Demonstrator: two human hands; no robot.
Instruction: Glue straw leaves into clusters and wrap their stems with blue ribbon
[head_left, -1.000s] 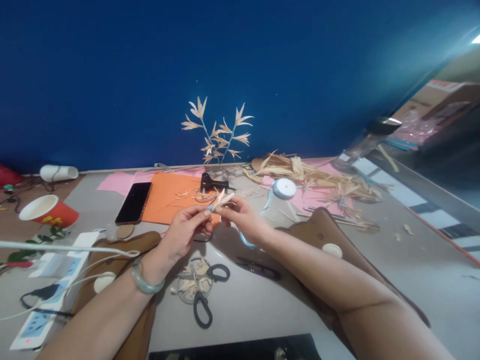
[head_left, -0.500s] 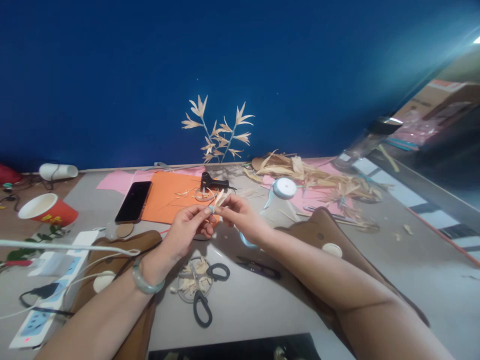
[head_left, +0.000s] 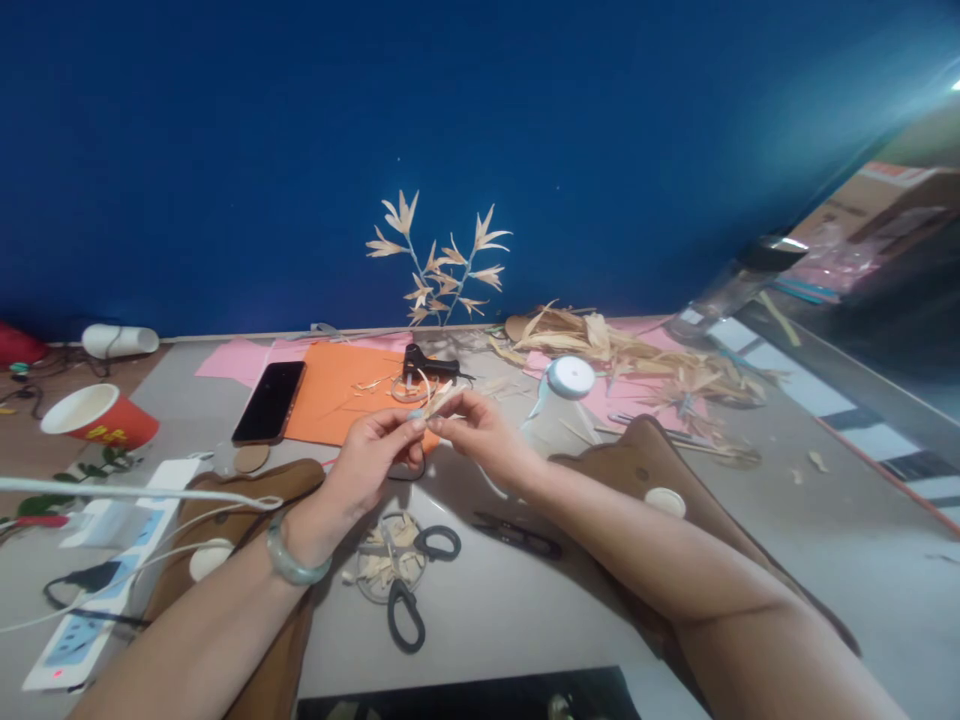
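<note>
Both hands meet in front of the orange sheet and pinch a small corn husk flower [head_left: 437,398], whose base has pale blue tape around it. My left hand [head_left: 375,450], fingers closed, holds the taped base. My right hand [head_left: 484,436] is closed on the husk from the other side, its fingertips against those of the left. A tape roll [head_left: 570,377], white and pale blue, lies beyond the right hand with a strip trailing from it. Black-handled scissors [head_left: 406,615] lie nearer me across a clear round dish [head_left: 391,558] of husk scraps.
A branch of husk flowers [head_left: 442,262] stands against the blue wall. Behind the hands lie a black glue gun [head_left: 430,366], an orange sheet [head_left: 337,362] and a phone [head_left: 270,402]. Loose husks [head_left: 600,340] are heaped right; a red cup [head_left: 105,415] and power strip [head_left: 86,625] stand left.
The husk flower has turned between my fingers and shows a different side. The tape strip below my right wrist now appears thinner. Both arms stay nearly in place.
</note>
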